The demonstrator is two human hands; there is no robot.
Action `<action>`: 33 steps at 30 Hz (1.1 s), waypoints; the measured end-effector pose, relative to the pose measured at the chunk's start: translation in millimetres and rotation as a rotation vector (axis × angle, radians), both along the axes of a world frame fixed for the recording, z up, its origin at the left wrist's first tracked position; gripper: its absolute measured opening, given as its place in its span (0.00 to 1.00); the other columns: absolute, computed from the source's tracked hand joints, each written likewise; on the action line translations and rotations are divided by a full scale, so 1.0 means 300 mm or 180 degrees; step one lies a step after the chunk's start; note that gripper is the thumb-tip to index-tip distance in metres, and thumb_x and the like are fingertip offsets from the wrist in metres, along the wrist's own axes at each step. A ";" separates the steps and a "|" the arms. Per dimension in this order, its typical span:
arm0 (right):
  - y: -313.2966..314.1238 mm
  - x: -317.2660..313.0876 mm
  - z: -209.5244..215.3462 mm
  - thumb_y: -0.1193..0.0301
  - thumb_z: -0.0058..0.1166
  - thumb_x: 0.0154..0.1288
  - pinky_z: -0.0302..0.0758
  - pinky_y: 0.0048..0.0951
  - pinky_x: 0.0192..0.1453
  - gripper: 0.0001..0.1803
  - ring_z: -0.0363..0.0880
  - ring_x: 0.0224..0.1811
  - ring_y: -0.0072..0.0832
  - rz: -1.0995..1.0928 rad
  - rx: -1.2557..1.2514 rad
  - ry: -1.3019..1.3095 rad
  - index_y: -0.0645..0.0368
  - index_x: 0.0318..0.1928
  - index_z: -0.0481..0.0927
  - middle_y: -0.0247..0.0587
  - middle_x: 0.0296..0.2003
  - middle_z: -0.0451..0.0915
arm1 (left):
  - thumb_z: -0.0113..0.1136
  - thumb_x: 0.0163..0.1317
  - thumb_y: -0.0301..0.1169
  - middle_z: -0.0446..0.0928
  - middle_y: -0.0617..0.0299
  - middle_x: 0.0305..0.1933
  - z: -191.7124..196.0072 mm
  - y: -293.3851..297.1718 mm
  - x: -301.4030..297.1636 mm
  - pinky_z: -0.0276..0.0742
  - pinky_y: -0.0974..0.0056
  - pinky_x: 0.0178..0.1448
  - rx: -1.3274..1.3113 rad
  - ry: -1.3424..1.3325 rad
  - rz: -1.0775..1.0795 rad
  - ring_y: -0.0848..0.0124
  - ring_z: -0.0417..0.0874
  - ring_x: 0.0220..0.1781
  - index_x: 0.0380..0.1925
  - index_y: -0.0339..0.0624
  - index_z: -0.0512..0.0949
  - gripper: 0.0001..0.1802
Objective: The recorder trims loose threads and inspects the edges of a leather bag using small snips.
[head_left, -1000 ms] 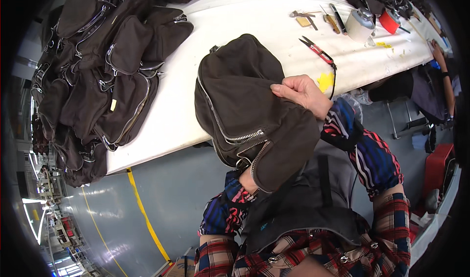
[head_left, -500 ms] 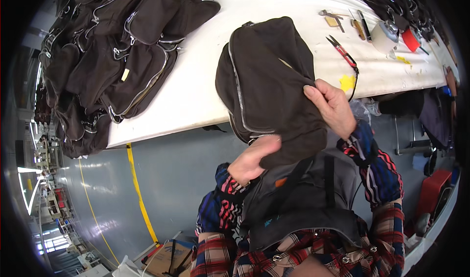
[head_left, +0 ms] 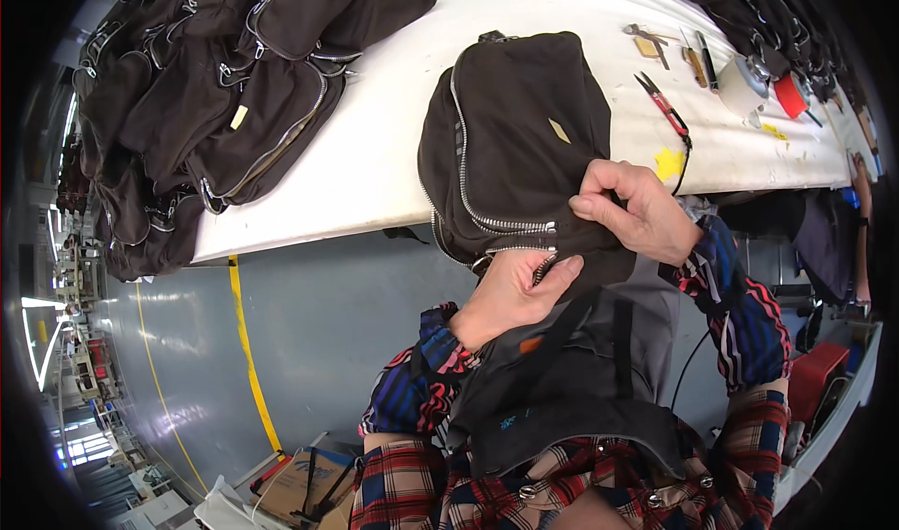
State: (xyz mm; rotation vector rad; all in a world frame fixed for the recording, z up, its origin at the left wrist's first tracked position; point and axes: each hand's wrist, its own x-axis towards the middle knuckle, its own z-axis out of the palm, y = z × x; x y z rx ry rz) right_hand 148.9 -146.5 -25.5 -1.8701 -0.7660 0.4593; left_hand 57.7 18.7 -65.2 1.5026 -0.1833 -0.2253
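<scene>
A dark brown fabric backpack (head_left: 534,127) with silver zippers lies over the front edge of the white table, its lower end toward me. My left hand (head_left: 518,291) grips the bag's near edge beside the end of a zipper (head_left: 524,228), thumb on top and the fingers partly hidden in the fabric. On the right side of the bag, my right hand (head_left: 641,210) pinches the cloth between thumb and forefinger. A small pale tag (head_left: 559,131) shows on the upper face of the bag.
Similar dark bags (head_left: 234,109) are heaped on the left of the table (head_left: 375,155). At the right lie red-handled thread snips (head_left: 665,106), a hammer (head_left: 653,41), a white container (head_left: 743,85) and a red spool (head_left: 791,95). A cardboard box (head_left: 309,483) stands low at the left.
My left hand has moved right and up along the bag's near edge and closed on it. The right hand has shifted slightly down. The zipper ends and the tag now show more fully.
</scene>
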 end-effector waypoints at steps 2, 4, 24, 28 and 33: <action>0.009 -0.006 -0.011 0.71 0.52 0.61 0.61 0.16 0.29 0.11 0.61 0.25 0.12 -0.0200 0.0118 0.0235 0.62 0.24 0.69 0.28 0.19 0.66 | 0.52 0.61 0.29 0.65 0.70 0.13 -0.003 0.014 0.005 0.57 0.71 0.20 0.0286 -0.0094 -0.0040 0.85 0.57 0.20 0.20 0.33 0.73 0.13; 0.018 -0.006 -0.010 0.70 0.51 0.62 0.62 0.17 0.29 0.12 0.61 0.26 0.11 -0.0305 0.0261 0.0499 0.62 0.25 0.70 0.26 0.20 0.68 | 0.53 0.60 0.30 0.55 0.59 0.10 -0.006 0.022 0.012 0.51 0.67 0.17 0.0791 -0.0414 0.0015 0.81 0.51 0.17 0.15 0.32 0.69 0.17; 0.104 -0.132 -0.079 0.72 0.44 0.66 0.59 0.15 0.31 0.10 0.59 0.28 0.11 -0.0977 0.1218 0.0515 0.63 0.28 0.67 0.25 0.23 0.64 | 0.44 0.65 0.27 0.72 0.66 0.33 0.031 0.022 -0.047 0.63 0.75 0.43 -0.0916 -0.0223 0.1864 0.82 0.68 0.35 0.32 0.36 0.71 0.07; 0.091 -0.118 -0.104 0.72 0.43 0.67 0.59 0.14 0.32 0.10 0.58 0.29 0.10 -0.0921 0.1599 0.0860 0.62 0.27 0.66 0.23 0.23 0.63 | 0.41 0.66 0.29 0.72 0.65 0.32 0.067 0.018 -0.015 0.63 0.75 0.41 -0.0426 -0.0486 0.1621 0.81 0.68 0.34 0.33 0.34 0.70 0.10; 0.103 -0.135 -0.024 0.72 0.52 0.60 0.62 0.17 0.34 0.07 0.67 0.27 0.20 -0.1066 0.0798 -0.0434 0.60 0.29 0.69 0.34 0.24 0.70 | 0.42 0.67 0.38 0.65 0.72 0.20 0.062 0.068 -0.011 0.57 0.76 0.28 -0.0080 -0.0103 0.1871 0.85 0.58 0.24 0.24 0.35 0.69 0.18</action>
